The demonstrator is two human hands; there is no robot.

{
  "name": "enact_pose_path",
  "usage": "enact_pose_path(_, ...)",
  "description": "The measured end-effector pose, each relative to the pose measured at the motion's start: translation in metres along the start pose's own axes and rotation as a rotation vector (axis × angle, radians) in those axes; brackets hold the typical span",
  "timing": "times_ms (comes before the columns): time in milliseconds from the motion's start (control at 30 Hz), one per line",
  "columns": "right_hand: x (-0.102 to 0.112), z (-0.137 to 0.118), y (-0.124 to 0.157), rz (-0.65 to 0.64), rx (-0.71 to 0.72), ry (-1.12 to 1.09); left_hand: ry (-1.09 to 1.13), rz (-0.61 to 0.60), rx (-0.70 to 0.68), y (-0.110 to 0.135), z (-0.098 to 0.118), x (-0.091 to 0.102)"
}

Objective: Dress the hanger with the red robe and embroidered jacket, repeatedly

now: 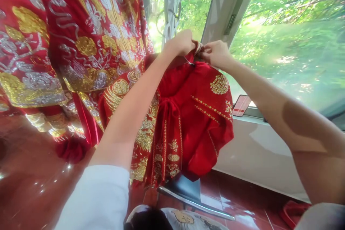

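While pinching the gathered top (198, 47) of the red garment (192, 125) with left hand (184, 42) and right hand (216, 54), share the weight evenly and avoid dragging the gold embroidery (219, 84).

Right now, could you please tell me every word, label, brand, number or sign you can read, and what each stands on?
"囍", apparently: the gold emblem on the red garment.
Round emblem at picture left: too blurred to read.
Phone screen: too small and blurred to read.
No other lettering is legible.
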State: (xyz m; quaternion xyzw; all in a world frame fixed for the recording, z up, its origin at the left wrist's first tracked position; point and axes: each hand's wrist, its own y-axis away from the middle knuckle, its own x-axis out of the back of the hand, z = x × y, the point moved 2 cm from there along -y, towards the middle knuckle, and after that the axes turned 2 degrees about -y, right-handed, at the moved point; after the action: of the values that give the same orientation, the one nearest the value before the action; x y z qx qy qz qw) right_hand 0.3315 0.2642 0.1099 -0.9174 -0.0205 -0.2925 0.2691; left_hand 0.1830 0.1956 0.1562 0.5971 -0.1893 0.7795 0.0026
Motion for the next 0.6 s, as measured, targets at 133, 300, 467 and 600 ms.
enact_pose_path(133, -0.011, 0.007, 0.011, -0.434, -0.300, -0.246, -0.077, 0.172, -0.043, 0.003, 0.001, 0.000)
enact_pose_path(300, 0.028, 0.028, -0.008, -0.353, -0.303, -0.500, -0.045, 0.093, -0.162, 0.005, 0.004, 0.000)
enact_pose_path(467, 0.012, 0.037, -0.009, -0.117, -0.211, -0.372, -0.009, 0.084, -0.161, 0.009, 0.006, 0.002)
enact_pose_path(600, -0.008, 0.031, 0.008, 0.066, -0.175, -0.134, 0.015, 0.080, -0.069, 0.009, 0.007, 0.001)
